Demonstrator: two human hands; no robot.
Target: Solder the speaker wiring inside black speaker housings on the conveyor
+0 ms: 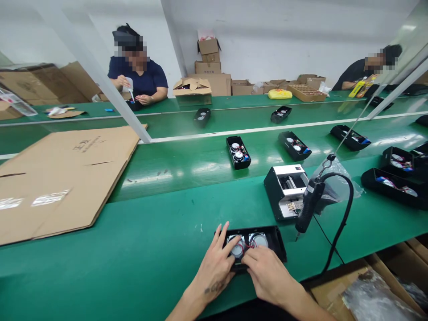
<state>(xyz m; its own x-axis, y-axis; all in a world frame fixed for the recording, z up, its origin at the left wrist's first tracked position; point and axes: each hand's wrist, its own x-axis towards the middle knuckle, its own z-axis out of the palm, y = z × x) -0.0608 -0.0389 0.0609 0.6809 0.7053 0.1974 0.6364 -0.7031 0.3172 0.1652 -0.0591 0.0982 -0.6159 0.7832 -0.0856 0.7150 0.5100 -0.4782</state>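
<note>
A black speaker case (279, 245) lies on the green bench in front of me, its inside facing up, with two round speakers (261, 240) and thin red wires. My left hand (219, 254) is over its left end, fingers spread, one fingertip on the left speaker (236, 249). Bent and drawn together, the fingers of my right hand (264, 265) work at the near edge, close to the wires. What they pinch is hidden beneath them. A black electric screwdriver (310, 205) hangs by a cord to the right of the case, apart from both hands.
Behind the screwdriver stands a black and white screw feeder (288, 191). More open speaker cases (238, 152) lie along the green belt (187, 165). Flat cardboard (63, 174) covers the left side. Open boxes (347, 281) sit at lower right. Two people (140, 82) work across the belt.
</note>
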